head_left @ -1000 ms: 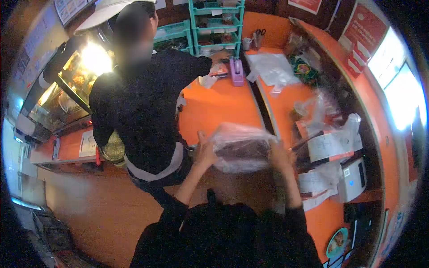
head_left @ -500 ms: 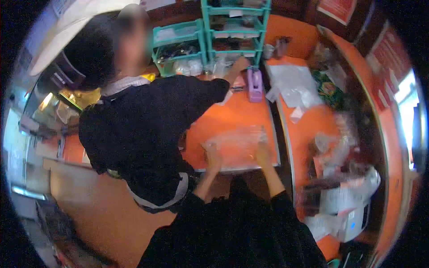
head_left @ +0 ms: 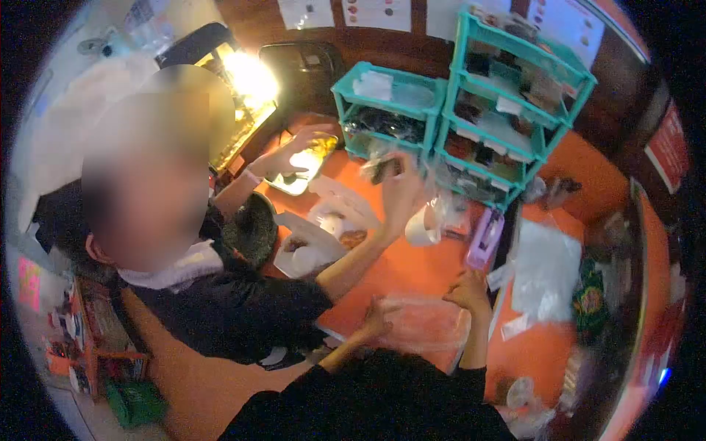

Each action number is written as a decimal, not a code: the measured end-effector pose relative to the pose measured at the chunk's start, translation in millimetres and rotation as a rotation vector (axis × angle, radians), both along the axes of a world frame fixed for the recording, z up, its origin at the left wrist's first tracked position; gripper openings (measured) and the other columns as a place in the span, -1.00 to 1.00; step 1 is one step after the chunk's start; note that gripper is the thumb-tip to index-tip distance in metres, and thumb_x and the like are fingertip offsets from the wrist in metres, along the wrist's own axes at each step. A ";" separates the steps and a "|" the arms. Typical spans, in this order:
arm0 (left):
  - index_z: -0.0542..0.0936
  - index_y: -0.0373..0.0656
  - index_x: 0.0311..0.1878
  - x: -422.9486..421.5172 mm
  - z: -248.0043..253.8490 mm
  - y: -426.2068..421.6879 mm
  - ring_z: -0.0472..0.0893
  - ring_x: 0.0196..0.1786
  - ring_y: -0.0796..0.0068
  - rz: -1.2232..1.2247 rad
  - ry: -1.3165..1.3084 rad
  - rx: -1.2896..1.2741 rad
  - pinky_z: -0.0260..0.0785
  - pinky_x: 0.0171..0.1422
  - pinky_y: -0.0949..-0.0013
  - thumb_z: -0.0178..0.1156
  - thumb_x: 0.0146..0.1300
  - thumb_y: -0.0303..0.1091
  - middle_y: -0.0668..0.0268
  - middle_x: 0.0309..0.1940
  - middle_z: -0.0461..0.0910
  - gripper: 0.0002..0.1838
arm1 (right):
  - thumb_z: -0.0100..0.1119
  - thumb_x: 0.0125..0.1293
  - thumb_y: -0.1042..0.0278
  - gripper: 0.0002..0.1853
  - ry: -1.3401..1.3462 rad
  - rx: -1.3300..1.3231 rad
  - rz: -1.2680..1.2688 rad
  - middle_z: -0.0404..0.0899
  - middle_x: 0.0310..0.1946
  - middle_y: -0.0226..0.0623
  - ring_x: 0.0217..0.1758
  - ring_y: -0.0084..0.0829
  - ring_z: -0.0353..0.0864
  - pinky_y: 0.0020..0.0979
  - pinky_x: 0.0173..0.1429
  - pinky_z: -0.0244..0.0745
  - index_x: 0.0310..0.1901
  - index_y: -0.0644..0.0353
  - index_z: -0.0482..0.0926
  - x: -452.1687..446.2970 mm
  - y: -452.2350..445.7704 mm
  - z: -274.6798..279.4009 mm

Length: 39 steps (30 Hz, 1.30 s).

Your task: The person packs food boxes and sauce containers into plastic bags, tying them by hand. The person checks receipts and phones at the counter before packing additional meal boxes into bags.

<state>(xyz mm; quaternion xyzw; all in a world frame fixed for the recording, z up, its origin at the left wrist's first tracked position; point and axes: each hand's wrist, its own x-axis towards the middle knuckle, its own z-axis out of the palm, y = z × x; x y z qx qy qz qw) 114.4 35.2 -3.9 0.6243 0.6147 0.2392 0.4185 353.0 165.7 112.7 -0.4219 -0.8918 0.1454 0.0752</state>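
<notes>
A clear plastic sheet or bag (head_left: 425, 323) lies on the orange counter in front of me; it is blurred, so I cannot tell which. My left hand (head_left: 378, 320) rests at its left side, fingers stretched out over it and holding nothing. At the sheet's upper right edge, my right hand (head_left: 471, 291) has curled fingers; what they hold, if anything, is hidden. Just above that hand stands a purple tape dispenser (head_left: 485, 237). A white cup (head_left: 423, 226) sits on the counter to the dispenser's left.
A co-worker's arm (head_left: 360, 253) crosses the counter from the left, near open white takeaway boxes (head_left: 309, 246). Teal shelf racks (head_left: 441, 125) line the back. Plastic bags (head_left: 546, 272) lie on the right-hand counter. A bright lamp (head_left: 250, 77) glows at upper left.
My view has swung left. My right hand has risen from the sheet's right end toward the tape dispenser. The sheet now lies lower, and the co-worker's face and both hands show.
</notes>
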 end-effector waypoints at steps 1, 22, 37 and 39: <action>0.37 -0.10 0.15 2.4 0.8 -2.8 0.36 0.11 0.11 0.016 -0.007 -0.019 0.07 0.29 0.03 0.09 0.08 -0.29 0.12 0.09 0.39 -0.50 | 0.30 -0.05 0.11 -0.73 0.042 0.033 0.093 0.57 -0.29 -0.11 -0.36 -0.15 0.56 -0.18 -0.34 0.41 -0.39 0.12 0.64 -11.7 6.4 1.0; 0.62 -0.16 -0.19 -72.6 11.1 -19.7 0.51 -0.16 0.30 0.090 -0.534 0.083 0.35 -0.02 0.27 0.23 0.00 -0.33 0.18 -0.23 0.58 -0.73 | 0.38 -0.17 0.14 -0.40 -0.118 -0.938 -0.232 0.60 -0.27 0.00 -0.32 -0.15 0.63 -0.17 -0.20 0.52 -0.03 0.21 0.49 -34.9 -37.5 -136.7; 0.56 -0.17 -0.35 -133.2 36.8 -66.9 0.43 -0.45 0.40 1.092 -0.096 0.449 0.28 -0.38 0.43 0.13 -0.02 -0.58 0.26 -0.44 0.41 -0.86 | 0.17 0.09 -0.01 -0.60 -0.078 -0.494 -0.142 0.56 -0.34 0.00 -0.18 -0.05 0.55 -0.13 -0.14 0.44 -0.33 0.25 0.55 -159.6 -25.6 -27.1; 0.53 -0.18 -0.33 -139.0 28.6 -76.5 0.45 -0.38 0.48 1.045 0.004 0.466 0.33 -0.38 0.47 0.15 0.03 -0.56 0.27 -0.37 0.38 -0.89 | 0.16 0.10 0.01 -0.59 -0.064 -0.309 -0.082 0.53 -0.24 0.05 -0.10 -0.01 0.51 -0.12 -0.06 0.41 -0.28 0.26 0.55 -165.4 -32.1 -46.0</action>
